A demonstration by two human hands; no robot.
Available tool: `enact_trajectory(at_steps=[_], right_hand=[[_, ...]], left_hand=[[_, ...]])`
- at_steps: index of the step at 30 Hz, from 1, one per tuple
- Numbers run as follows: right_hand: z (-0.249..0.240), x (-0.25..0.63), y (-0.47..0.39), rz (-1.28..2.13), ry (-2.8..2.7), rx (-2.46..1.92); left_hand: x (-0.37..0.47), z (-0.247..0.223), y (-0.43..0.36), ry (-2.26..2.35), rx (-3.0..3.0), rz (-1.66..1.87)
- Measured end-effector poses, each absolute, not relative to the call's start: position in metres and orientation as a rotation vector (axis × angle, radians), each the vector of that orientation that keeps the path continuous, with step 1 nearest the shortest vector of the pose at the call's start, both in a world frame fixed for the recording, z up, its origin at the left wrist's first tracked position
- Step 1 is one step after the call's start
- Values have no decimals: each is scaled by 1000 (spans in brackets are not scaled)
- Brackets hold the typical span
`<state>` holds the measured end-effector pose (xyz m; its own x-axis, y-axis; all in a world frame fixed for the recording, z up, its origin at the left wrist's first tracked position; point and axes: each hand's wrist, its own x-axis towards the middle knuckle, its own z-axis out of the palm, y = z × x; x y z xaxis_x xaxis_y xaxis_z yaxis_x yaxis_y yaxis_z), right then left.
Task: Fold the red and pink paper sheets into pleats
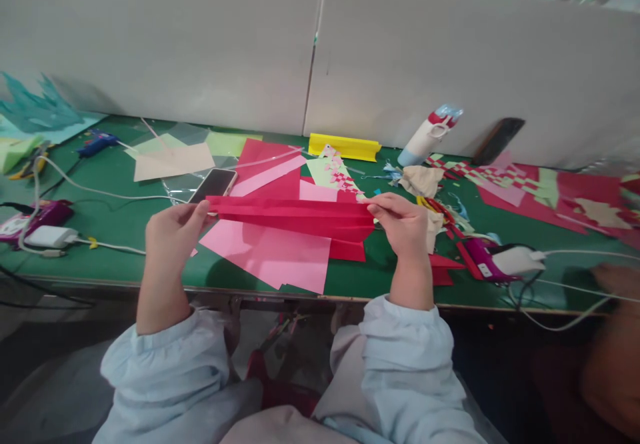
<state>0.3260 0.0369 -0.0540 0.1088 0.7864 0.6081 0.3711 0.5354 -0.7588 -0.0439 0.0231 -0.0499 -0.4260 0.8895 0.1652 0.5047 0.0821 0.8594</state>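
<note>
The left hand (173,234) and right hand (406,221) each pinch an end of the folded red paper (295,219) in their fingers, above the bench (117,223). Uneven pulling could tear it or skew its creases; a loose pinch might drop an end. Pink sheets (273,252) lie beneath and a phone (216,183) near the left fingers, crowding any flat spot; a white cable (125,195) trails leftward
</note>
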Motion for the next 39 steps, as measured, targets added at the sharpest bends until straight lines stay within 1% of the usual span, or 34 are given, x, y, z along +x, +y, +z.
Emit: enact_trajectory(at_steps=[3,5,10,17,23,25,33,39], right_hand=[[-53,327,35,464,-1561,-1010],[-53,327,34,499,-1592,-984],[-55,328,34,559,-1635,-914],[-51,335,30,534,-1751,-970],[-33,317,16,244,-1804,-1168],[-29,303,11,178,-1817,-1173],[-30,236,1,274,-1976,-1071],[-37,216,4,390,-1932,-1010]], left_hand=[[-39,-52,30,1769,1007,1496],[-37,-52,33,1651,877,1585],[-35,-55,36,1474,699,1641],[-34,-57,38,1321,729,1663],[-22,-58,35,1189,866,1682],[-16,-59,33,1195,931,1699],[4,-68,26,1134,1208,1745],[14,-70,18,1063,1364,1715]])
